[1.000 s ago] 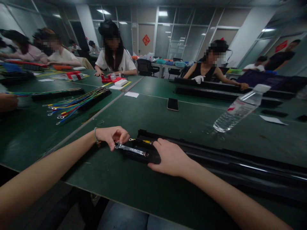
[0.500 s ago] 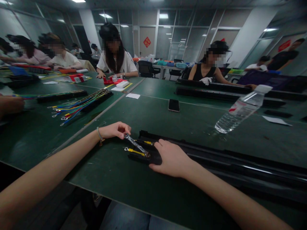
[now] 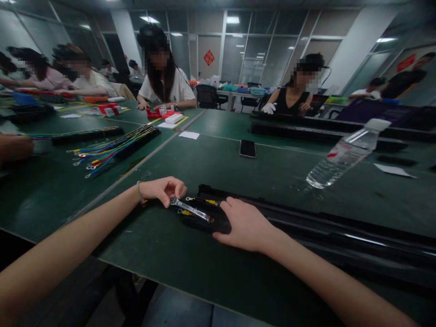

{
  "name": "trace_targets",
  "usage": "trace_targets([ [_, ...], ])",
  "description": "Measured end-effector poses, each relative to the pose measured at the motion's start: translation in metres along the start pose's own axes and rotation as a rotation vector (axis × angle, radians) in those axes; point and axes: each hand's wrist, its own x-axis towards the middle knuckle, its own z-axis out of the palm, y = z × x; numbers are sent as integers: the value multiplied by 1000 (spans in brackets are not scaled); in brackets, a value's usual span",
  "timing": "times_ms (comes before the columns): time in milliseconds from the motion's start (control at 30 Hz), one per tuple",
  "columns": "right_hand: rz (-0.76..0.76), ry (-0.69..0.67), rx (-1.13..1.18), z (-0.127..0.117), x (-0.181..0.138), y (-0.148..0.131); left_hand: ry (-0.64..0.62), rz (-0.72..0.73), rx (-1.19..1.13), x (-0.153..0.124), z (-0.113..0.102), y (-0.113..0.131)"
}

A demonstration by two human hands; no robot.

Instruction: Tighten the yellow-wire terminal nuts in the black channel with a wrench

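My left hand (image 3: 162, 189) pinches the free end of a small silver wrench (image 3: 191, 210). The wrench's other end sits on the left end of a long black rail (image 3: 306, 227) lying across the green table (image 3: 204, 263). My right hand (image 3: 245, 225) lies on that end of the rail, fingers curled over it and pressing it down. Short yellow-sleeved wires (image 3: 204, 201) with ring terminals stick out of the rail end beside the wrench.
A phone (image 3: 247, 148) lies face down mid-table and a water bottle (image 3: 344, 156) lies tilted at right. Coloured wires (image 3: 109, 150) fan from another black rail at left. More black rails (image 3: 306, 131) lie at the far side, where several people sit.
My left hand swung the wrench handle away from me, then back toward me, pivoting on the rail end. My right hand stayed put on the rail.
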Motion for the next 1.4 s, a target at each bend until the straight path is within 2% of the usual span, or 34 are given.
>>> trace_targets([
  [267,-8,2,2,1,0,1,-127,-41,60,-3,15,8],
  [467,-10,9,-1,1,0,0,-144,-69,77,-3,18,12],
  [733,-15,14,-5,1,0,1,-42,-29,37,-4,4,6],
  [900,-16,15,-17,2,-1,1,145,15,115,-3,-8,0],
  [967,-16,17,-20,2,-1,1,182,36,153,-2,-9,0],
  [1167,-20,20,-23,2,0,1,184,46,160,-1,-7,1],
  [1400,-13,11,-24,1,-1,1,101,19,83,-3,-4,-1],
])
